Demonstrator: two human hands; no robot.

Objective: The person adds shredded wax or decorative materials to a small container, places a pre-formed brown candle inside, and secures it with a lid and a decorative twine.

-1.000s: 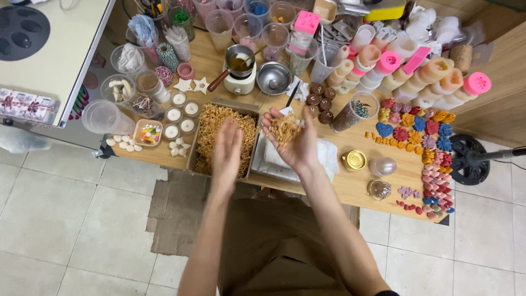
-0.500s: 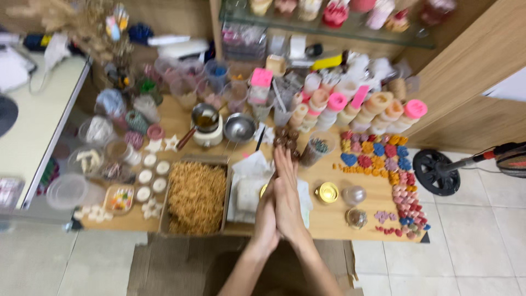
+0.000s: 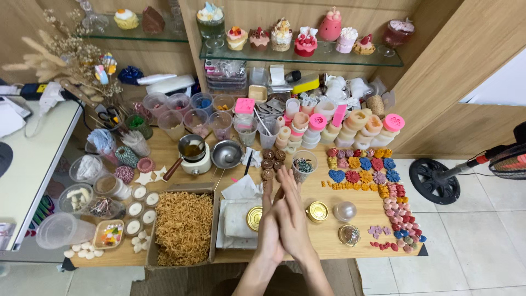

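Centrally, low in the frame, my left hand (image 3: 269,230) and right hand (image 3: 294,219) press flat together, palm to palm, fingers pointing up-frame; whether anything lies between them I cannot tell. Rubbing goes best, I judge, with palms kept level over the white paper sheet (image 3: 236,218) so crumbs fall there. Nearest things: a gold round tin lid (image 3: 253,217) touching my left hand's edge, a second gold tin (image 3: 317,211) just right, and the shallow tray of tan shredded fibre (image 3: 184,227) further left.
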